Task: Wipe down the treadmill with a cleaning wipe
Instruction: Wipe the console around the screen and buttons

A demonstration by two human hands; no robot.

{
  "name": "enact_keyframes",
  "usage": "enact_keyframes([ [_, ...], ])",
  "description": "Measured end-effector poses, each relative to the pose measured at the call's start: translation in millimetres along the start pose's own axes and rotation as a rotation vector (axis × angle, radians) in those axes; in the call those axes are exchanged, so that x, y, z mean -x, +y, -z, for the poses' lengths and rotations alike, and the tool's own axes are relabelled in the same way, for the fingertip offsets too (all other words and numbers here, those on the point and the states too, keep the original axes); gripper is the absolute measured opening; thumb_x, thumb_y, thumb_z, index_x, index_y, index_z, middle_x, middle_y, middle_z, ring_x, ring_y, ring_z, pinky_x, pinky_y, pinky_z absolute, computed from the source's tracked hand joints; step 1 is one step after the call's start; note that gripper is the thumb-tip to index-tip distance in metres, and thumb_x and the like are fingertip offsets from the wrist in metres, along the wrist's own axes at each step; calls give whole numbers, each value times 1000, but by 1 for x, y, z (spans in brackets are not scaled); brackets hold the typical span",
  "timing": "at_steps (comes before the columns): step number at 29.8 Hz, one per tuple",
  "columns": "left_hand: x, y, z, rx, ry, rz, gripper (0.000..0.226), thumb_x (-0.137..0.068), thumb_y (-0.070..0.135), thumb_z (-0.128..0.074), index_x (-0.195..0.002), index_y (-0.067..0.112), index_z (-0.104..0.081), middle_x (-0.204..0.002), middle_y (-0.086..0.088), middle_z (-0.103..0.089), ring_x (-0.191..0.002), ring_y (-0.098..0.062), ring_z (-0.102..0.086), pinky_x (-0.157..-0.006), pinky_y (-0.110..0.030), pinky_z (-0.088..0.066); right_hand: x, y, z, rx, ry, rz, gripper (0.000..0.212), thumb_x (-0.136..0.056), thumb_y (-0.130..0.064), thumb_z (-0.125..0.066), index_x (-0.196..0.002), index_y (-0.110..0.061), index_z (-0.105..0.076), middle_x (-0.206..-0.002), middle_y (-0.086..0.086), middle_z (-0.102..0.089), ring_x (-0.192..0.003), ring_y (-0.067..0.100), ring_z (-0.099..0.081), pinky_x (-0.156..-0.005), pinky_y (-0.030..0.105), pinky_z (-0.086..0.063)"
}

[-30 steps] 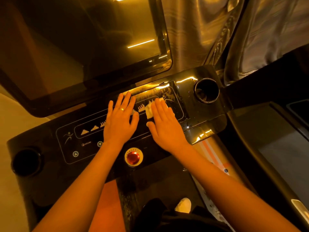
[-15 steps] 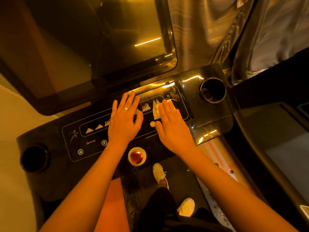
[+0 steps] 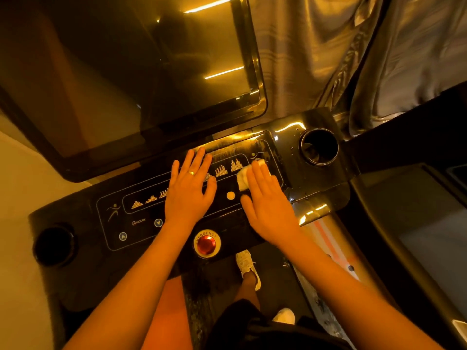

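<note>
The treadmill's black control panel [image 3: 141,218] runs across the middle of the view, below a large dark screen [image 3: 121,72]. My right hand [image 3: 267,203] lies flat with straight fingers on a small white cleaning wipe [image 3: 243,176], pressing it onto the right part of the panel. Most of the wipe is hidden under the fingers. My left hand [image 3: 189,190], wearing a ring, rests flat and spread on the panel's middle, holding nothing.
A red emergency button [image 3: 206,245] sits just below my hands. Cup holders are sunk in at the right [image 3: 319,146] and left [image 3: 54,246] ends of the console. My white shoes [image 3: 247,266] stand on the belt below. Grey curtains [image 3: 353,59] hang behind.
My right hand has slid the wipe rightward along the panel, uncovering a round yellow button. The left hand has stayed in place. One foot has stepped forward on the belt.
</note>
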State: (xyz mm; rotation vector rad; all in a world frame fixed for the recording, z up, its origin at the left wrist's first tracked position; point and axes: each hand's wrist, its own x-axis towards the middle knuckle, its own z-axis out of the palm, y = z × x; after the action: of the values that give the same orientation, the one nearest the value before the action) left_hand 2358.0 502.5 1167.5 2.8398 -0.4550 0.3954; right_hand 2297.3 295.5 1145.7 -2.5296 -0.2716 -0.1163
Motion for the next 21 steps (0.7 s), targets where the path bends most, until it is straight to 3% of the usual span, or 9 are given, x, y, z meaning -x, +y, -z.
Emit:
enact_keyframes([
  [3,-1,-1,0,-12,2,4,53,-104,36,-40,-154,21,-35,-165,0,-23,-154,-18,-11,-125,-46,-7,20,5,-7,35,-30,-9,70,-103,-47,-25,-160,-20,4,-167,-1,13,-152,12,22,-121,31,10],
  [10,1,0,-1,-11,-4,9,53,-104,36,-41,-155,20,-34,-165,0,-22,-154,-17,-11,-125,-46,-7,-51,4,5,33,10,-37,66,-107,-39,-32,-161,-13,-5,-169,8,3,-155,21,11,-125,39,1],
  [13,1,-1,-1,-9,1,6,53,-104,36,-41,-155,21,-34,-165,0,-22,-154,-18,-11,-125,-46,-7,-21,7,3,15,-17,-9,68,-106,-42,-31,-161,-15,-1,-169,4,7,-154,16,16,-121,32,8],
  [17,0,0,-1,-7,9,10,53,-103,37,-38,-154,21,-35,-165,0,-24,-154,-19,-13,-124,-46,-7,45,12,-5,11,-71,-19,67,-104,-46,-23,-160,-21,4,-168,-1,13,-153,12,19,-122,34,6],
  [21,0,1,-2,-3,3,19,54,-103,38,-37,-154,21,-36,-165,0,-24,-154,-18,-12,-124,-45,-5,25,15,-6,46,-47,-26,66,-104,-44,-21,-161,-18,1,-168,0,11,-154,14,17,-121,31,10],
])
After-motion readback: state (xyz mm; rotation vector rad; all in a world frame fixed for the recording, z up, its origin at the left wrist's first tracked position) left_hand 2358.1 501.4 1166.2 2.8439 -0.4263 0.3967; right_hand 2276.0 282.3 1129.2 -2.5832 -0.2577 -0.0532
